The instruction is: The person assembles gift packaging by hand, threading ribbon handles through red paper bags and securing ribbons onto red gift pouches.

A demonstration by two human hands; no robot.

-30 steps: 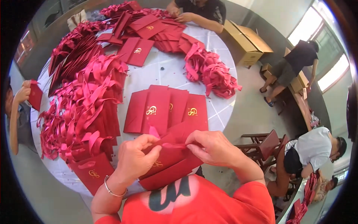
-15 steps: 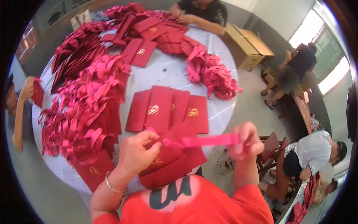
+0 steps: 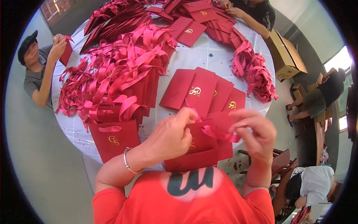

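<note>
Near the front edge of the table I hold a dark red paper bag point(image 3: 201, 136) with gold lettering, over other red bags. My left hand point(image 3: 169, 132), wearing a bangle on the wrist, pinches the bag's top edge beside a pink ribbon end. A short pink ribbon point(image 3: 220, 135) runs from the bag to my right hand point(image 3: 257, 132), whose bent thumb and fingers close on its end. Just beyond lie several flat red bags point(image 3: 199, 89), overlapping like a fan. Part of the held bag is hidden by my left hand.
Finished-looking bags with ribbon handles point(image 3: 123, 82) crowd the left of the white-covered round table point(image 3: 214, 58). Ribbon bundles point(image 3: 257, 74) lie at the right, folded bags point(image 3: 220, 28) at the back. Two people sit at the table; a cardboard box point(image 3: 281, 56) stands beyond.
My right hand has moved closer to the left, and the ribbon, stretched straight before, now hangs shorter and curved. The whole view has shifted, showing the table further right and up.
</note>
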